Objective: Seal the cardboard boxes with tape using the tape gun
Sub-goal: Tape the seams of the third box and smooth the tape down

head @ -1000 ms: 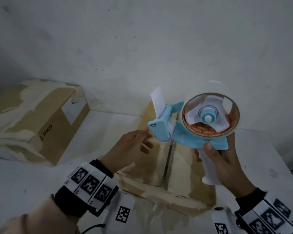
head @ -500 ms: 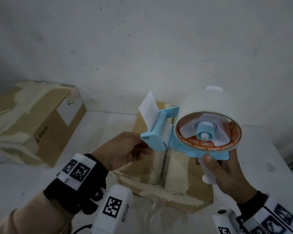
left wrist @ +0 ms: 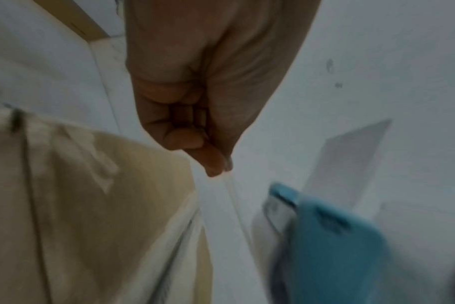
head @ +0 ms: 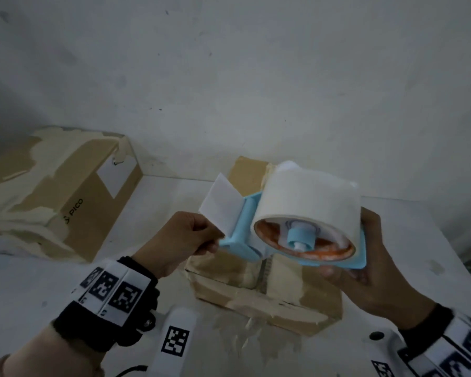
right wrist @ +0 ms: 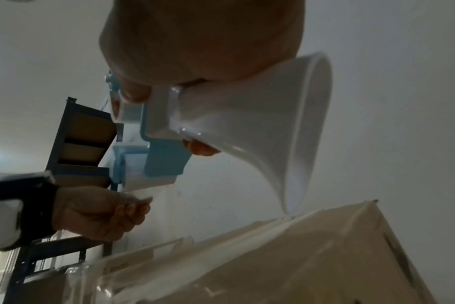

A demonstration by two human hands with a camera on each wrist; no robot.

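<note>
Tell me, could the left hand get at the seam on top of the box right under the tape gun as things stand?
Probably not yet. The left hand is pinching the tape end, and the tape gun, held by the right hand, hangs over the box seam.

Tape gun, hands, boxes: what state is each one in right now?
Tape gun: held in the air over the near box, roll loaded.
Tape end: clear strip pulled out from the gun's front.
Left hand: pinches the tape end.
Right hand: grips the gun's handle.
Near box: flaps down, old tape on it.
Far box: closed, heavily taped.
</note>
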